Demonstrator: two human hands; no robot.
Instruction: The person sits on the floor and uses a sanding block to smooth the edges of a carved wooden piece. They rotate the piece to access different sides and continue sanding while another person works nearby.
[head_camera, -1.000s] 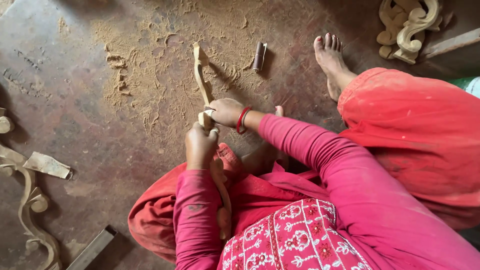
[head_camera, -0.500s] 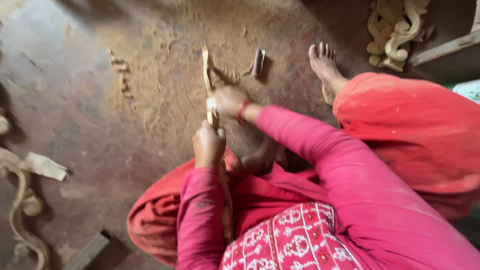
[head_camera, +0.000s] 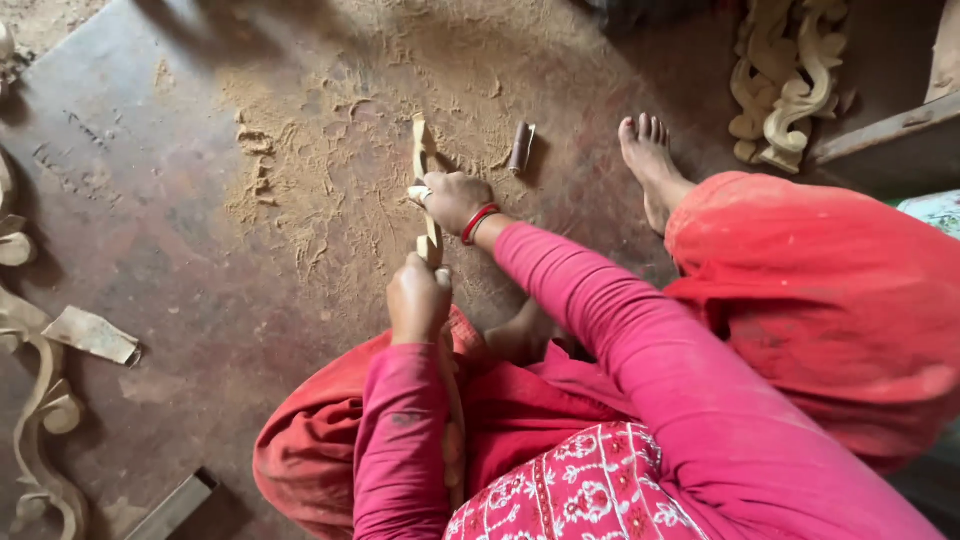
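The left hand (head_camera: 418, 298) is curled into a fist around the near part of a long, narrow carved wood strip (head_camera: 424, 160), so the stretch of wood inside the fist is hidden. The right hand (head_camera: 455, 198) is closed over the strip a little farther along, pressing a small pale scrap, likely sandpaper (head_camera: 418, 193), against it; the fingers wrap round the far side and cannot be seen clearly, and a red bangle (head_camera: 478, 222) sits at the wrist. Between the two hands only a short piece of the strip shows.

The strip lies with its long axis running near to far, its free end pointing away from the person toward the far side of the floor and leaning slightly left. Its near end passes down behind the left forearm and along the pink sleeve (head_camera: 400, 440), where it is hard to follow.

Under and around the hands, sawdust (head_camera: 330, 150) is spread over the dark floor (head_camera: 150, 200). Just right of the strip's far end lies a small dark cylinder-shaped piece (head_camera: 520, 148); what it is cannot be made out. Farther right a bare foot (head_camera: 648, 160) rests on the floor, beside the knee in red cloth (head_camera: 820, 290). Far right, a pile of pale carved wood pieces (head_camera: 785, 80) is cut off by the top edge. At the left edge, another curling carved piece (head_camera: 40, 420) is partly out of view, with a flat scrap (head_camera: 92, 335) beside it.
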